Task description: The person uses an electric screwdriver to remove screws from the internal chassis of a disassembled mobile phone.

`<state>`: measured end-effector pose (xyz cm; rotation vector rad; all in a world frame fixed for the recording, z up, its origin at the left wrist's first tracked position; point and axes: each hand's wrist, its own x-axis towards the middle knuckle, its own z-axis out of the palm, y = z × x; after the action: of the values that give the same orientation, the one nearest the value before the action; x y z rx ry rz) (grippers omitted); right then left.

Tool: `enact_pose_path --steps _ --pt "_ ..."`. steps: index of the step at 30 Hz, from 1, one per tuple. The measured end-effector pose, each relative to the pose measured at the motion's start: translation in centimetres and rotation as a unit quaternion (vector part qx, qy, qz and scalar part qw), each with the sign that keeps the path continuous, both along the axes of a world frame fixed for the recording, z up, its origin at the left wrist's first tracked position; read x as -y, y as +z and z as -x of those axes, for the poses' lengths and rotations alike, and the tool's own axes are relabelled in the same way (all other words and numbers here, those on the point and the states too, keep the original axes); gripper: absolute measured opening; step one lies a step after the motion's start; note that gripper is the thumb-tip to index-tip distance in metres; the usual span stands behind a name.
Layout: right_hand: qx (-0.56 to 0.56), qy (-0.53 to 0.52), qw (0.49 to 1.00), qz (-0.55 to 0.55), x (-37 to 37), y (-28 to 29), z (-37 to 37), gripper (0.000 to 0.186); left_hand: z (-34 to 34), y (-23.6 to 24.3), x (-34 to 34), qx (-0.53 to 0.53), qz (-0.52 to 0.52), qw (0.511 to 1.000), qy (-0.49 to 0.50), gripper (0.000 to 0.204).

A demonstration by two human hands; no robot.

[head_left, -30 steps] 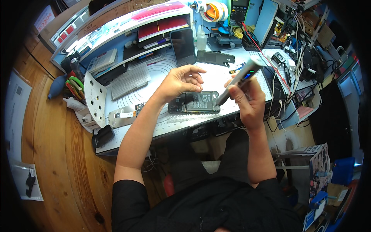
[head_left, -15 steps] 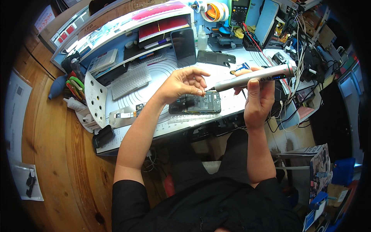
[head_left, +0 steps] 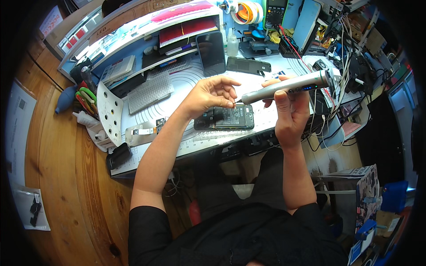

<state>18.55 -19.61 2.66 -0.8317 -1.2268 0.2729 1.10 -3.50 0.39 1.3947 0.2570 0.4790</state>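
My right hand (head_left: 290, 111) grips a silver electric screwdriver (head_left: 288, 87) with small blue lights on its side, held nearly level and slanting down to the left. Its thin bit (head_left: 238, 101) points at my left hand (head_left: 213, 94), whose thumb and forefinger are pinched together at the bit's tip. Whatever lies between those fingertips is too small to make out. Just below both hands, an opened smartphone (head_left: 233, 117) with its battery and inner parts showing lies on the desk, partly covered from view by my left hand.
Behind the phone lie a dark phone back cover (head_left: 248, 65) and an upright dark phone screen (head_left: 211, 54). Bubble wrap (head_left: 151, 93) and a metal plate with a flex part (head_left: 144, 132) sit to the left. Cables (head_left: 339, 95) hang at the right, below a multimeter (head_left: 275, 13).
My right hand has shifted slightly left with the screwdriver, which has turned a little so its lights face differently. My left hand stays nearly still.
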Motion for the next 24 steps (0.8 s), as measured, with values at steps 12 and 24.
enact_pose_path --steps 12,24 --pt "0.051 -0.051 0.997 0.033 0.4 0.0 -0.4 0.029 -0.2 0.3 0.6 0.011 -0.051 0.998 0.034 0.05" --pt "0.097 -0.079 0.988 0.086 1.8 0.1 -1.0 0.026 -0.2 -0.8 -0.8 0.04 -0.102 0.982 0.154 0.036"
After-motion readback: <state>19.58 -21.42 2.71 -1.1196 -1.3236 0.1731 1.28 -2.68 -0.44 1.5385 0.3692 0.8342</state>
